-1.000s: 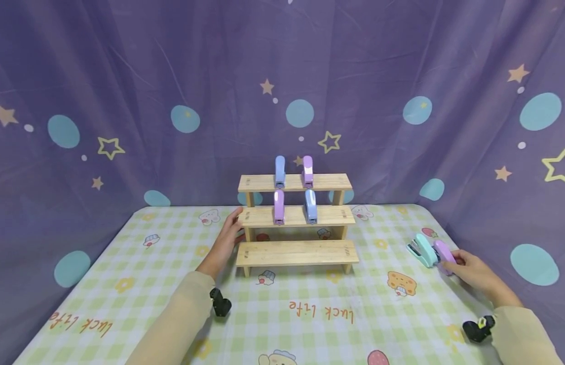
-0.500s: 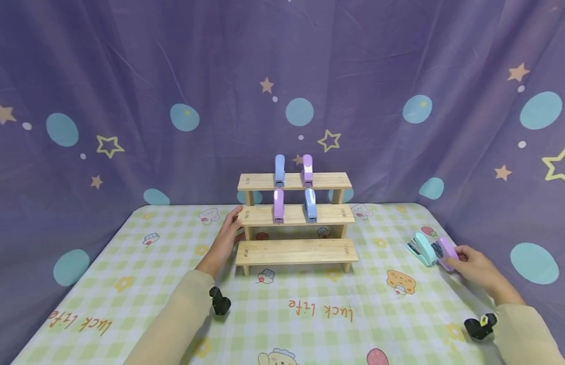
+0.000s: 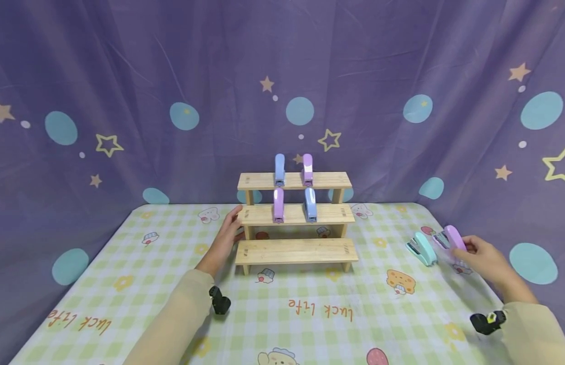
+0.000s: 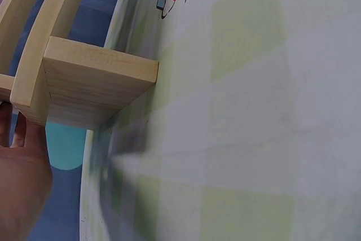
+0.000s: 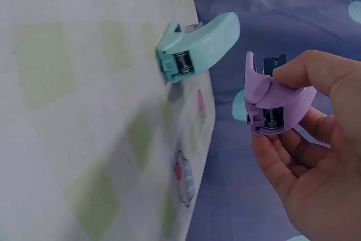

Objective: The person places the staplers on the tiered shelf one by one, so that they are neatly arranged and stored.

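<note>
In the head view, my right hand [image 3: 485, 261] pinches a purple stapler [image 3: 454, 237] above the table's right side; the right wrist view shows thumb on one side of that stapler [image 5: 271, 97], fingers on the other. A mint-green stapler [image 3: 421, 249] lies just left of it on the cloth. My left hand [image 3: 224, 237] holds the left end of a three-step wooden rack [image 3: 296, 252] at its middle shelf. In the left wrist view its fingertips are partly hidden behind the wood. A blue stapler [image 3: 279, 170] and a purple one [image 3: 307, 170] stand on the top shelf.
On the middle shelf stand another purple stapler [image 3: 278, 205] and another blue stapler [image 3: 311, 205]. The bottom shelf is bare wood. A green-and-white checked cloth [image 3: 173, 294] covers the table, with a purple curtain [image 3: 364, 76] behind it.
My right hand has drawn the purple stapler up and to the right, away from the mint-green stapler, which stays put. The left hand keeps its place on the rack.
</note>
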A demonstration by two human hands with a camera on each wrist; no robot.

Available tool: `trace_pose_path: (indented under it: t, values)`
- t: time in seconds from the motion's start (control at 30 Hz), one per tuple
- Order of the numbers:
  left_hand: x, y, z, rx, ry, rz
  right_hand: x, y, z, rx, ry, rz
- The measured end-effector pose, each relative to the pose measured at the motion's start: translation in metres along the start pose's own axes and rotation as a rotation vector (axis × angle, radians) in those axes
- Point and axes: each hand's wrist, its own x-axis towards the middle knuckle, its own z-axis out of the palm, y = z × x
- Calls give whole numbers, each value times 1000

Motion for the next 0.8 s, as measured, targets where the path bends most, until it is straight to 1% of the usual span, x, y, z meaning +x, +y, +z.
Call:
trace_pose_path:
  t: [0.23,0.4,0.47,0.5,0.63,0.8]
  values:
    - [3,-3,-1,-5,11,-1,-1,-14,-7,4,24,-23]
    - [13,-22,-4,0,30,12,-2,-28,-8,-16,14,-47]
    - [13,-22,-4,0,33,9,-2,-34,-7,-28,4,-53]
    - [11,-19,-3,0,32,9,-1,-38,-6,-34,1,-54]
    - [3,-4,-1,-8,14,-2,0,-49,-4,-39,-16,-63]
    - [2,-1,0,-4,10,-4,2,-63,0,-23,-28,-88]
